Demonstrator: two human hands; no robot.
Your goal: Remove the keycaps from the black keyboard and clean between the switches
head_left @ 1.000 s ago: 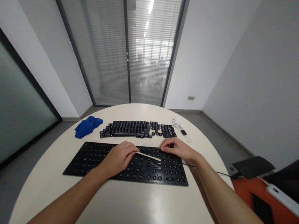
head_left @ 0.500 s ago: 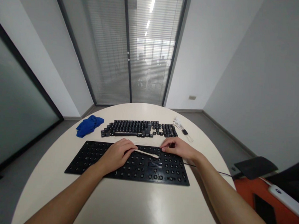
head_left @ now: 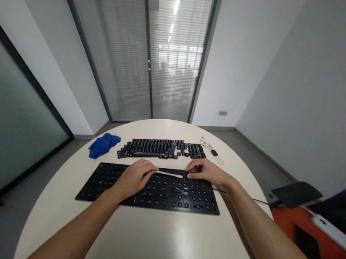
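Observation:
A black keyboard [head_left: 157,200] with its keycaps off lies across the table, its switches showing in rows. My left hand [head_left: 137,178] rests over its left middle part, closed on a cotton swab [head_left: 169,174], a thin pale stick with a thicker end. The swab's tip points right, over the upper rows of switches. At the far edge, right of centre, my right hand [head_left: 204,171] touches the keyboard with fingers curved and the thumb apart from the index finger. Nothing loose shows between them. Part of the upper keyboard is hidden under both hands.
Behind the keyboard, loose black keycaps [head_left: 151,145] lie in keyboard order. A blue cloth [head_left: 102,145] is at the back left. At the back right lie a wire keycap puller [head_left: 214,152] and small white items. A cable [head_left: 220,190] runs right. A red chair [head_left: 287,220] stands beside the table.
The cotton swab's tip has moved slightly away from me, toward the keyboard's far edge. My right thumb has shifted a little, widening the gap to the index finger.

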